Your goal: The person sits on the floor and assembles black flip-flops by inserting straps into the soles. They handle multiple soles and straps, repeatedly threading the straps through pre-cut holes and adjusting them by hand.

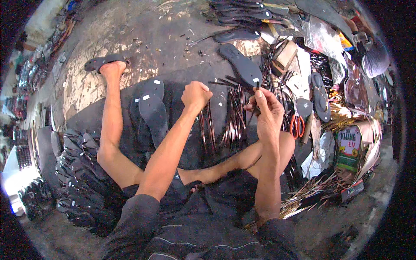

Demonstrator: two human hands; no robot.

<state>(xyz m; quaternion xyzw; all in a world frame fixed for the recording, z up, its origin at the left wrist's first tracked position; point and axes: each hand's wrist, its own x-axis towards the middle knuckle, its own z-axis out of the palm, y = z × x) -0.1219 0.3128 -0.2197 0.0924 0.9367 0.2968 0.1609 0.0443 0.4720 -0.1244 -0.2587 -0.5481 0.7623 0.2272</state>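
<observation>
My left hand point(197, 95) is closed in a fist above the dark mat, and what it holds, if anything, is hidden. Thin brown strips point(207, 130) run down just below it. Between thumb and fingers, my right hand point(269, 110) pinches a thin dark strip point(258, 85), whose tip points up towards a black sandal sole point(240, 63) with a white label. A bundle of shiny brown strips point(234, 119) lies between the two hands. To the left of my left forearm, black soles point(154, 116) with white labels overlap on the mat.
Orange-handled scissors point(297, 125) lie right of my right hand, near a wooden block point(285, 56) and a black sandal point(320, 97). Black sandals point(82, 177) pile up at my left. More soles point(240, 17) are stacked at the far side. Loose strips point(312, 197) spread at lower right.
</observation>
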